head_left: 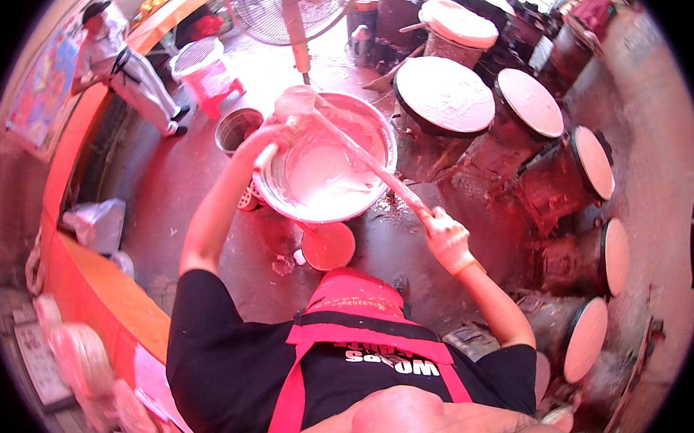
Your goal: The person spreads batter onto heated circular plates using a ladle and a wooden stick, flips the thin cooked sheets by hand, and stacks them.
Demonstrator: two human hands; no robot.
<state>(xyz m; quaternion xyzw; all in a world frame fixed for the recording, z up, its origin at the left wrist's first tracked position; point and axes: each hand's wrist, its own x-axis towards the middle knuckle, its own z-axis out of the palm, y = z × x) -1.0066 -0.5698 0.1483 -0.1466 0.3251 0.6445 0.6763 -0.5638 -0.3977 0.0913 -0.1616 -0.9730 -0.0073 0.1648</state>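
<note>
A large round tub (387,193) of thick, pale paste (326,165) stands in front of me. My right hand (447,240), in a whitish glove with a yellowish cuff, is closed round the lower shaft of a long wooden paddle (365,157). The paddle slants up and left across the tub, and its paste-coated head is over the far left rim. Beside that head is my left hand (279,135), closed on a short tool with a pale handle (265,157). The tool's working end is lost against the paste and glare.
Several dark barrels with pale tops (445,95) line the right side. A standing fan (290,11) rises beyond the tub, near a dark bucket (238,130) and a red stool (213,94). Close to me is a small red bucket (329,245). Another person (129,71) stands far left by an orange ledge.
</note>
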